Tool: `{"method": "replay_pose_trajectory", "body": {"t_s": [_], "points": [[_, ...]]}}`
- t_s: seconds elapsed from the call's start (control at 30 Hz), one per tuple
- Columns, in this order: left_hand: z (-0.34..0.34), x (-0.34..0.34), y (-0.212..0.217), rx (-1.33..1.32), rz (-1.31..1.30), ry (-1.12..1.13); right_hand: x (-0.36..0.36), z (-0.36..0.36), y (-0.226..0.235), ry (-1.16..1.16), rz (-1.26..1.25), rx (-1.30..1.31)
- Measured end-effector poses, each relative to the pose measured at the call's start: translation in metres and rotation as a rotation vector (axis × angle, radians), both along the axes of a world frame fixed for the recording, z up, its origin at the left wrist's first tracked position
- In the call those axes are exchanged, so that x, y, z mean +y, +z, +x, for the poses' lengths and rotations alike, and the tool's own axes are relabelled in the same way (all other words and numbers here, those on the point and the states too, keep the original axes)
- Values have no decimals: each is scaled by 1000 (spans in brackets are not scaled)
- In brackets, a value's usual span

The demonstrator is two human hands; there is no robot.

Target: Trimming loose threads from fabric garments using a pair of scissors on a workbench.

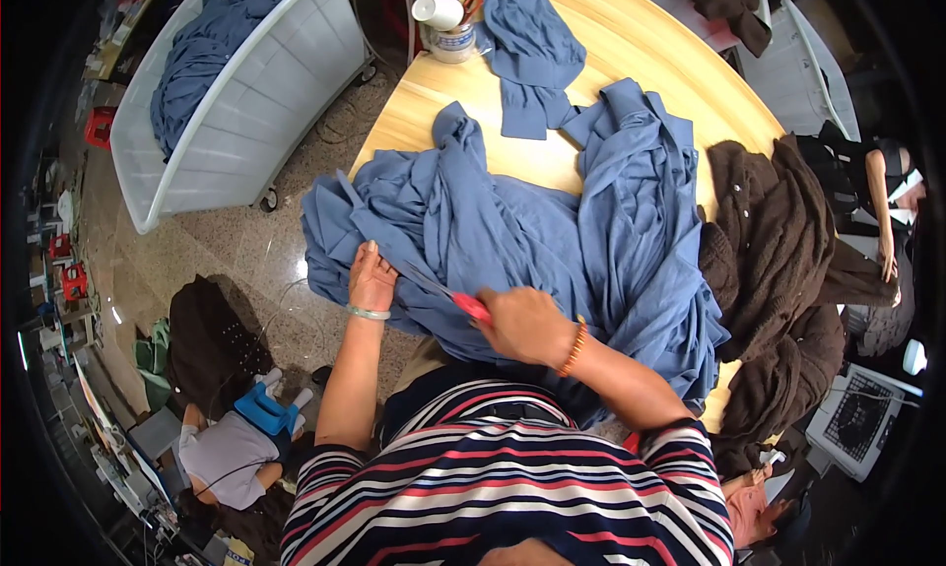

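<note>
Blue garments (pixel 552 241) lay heaped at surface (pixel 631 44) near edge. Left hand (pixel 371 278) pressed flat, fingers spread, on cloth; right hand (pixel 527 325) was clamped on red-handled scissors (pixel 448 295) (blades on fabric). Judged soft, light, limp; grip at hem.

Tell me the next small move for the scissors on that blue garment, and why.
Probably close the scissors in a short snip. The right hand grips their red handles, the blades point at the blue garment just beside the left hand, which presses the cloth flat on the wooden table.
</note>
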State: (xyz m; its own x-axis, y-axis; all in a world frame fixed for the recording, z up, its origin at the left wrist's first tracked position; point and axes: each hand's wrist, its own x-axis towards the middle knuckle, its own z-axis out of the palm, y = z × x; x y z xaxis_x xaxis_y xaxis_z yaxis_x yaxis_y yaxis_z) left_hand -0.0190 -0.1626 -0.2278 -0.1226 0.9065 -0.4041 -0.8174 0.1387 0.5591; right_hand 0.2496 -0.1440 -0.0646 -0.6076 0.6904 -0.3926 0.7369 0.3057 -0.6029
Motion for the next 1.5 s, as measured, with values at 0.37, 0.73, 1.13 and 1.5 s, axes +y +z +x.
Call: {"method": "replay_pose_trajectory", "body": {"t_s": [0.37, 0.73, 1.13, 1.5], "points": [[-34, -5, 10, 1140, -450, 412, -9, 43, 10, -88, -27, 42], [3, 22, 145, 812, -141, 41, -37, 39, 22, 211, -311, 152], [274, 100, 205, 1111, 896, -434, 9, 161, -36, -770, 164, 237], [63, 125, 61, 1248, -50, -238, 3, 157, 9, -773, 50, 120]]}}
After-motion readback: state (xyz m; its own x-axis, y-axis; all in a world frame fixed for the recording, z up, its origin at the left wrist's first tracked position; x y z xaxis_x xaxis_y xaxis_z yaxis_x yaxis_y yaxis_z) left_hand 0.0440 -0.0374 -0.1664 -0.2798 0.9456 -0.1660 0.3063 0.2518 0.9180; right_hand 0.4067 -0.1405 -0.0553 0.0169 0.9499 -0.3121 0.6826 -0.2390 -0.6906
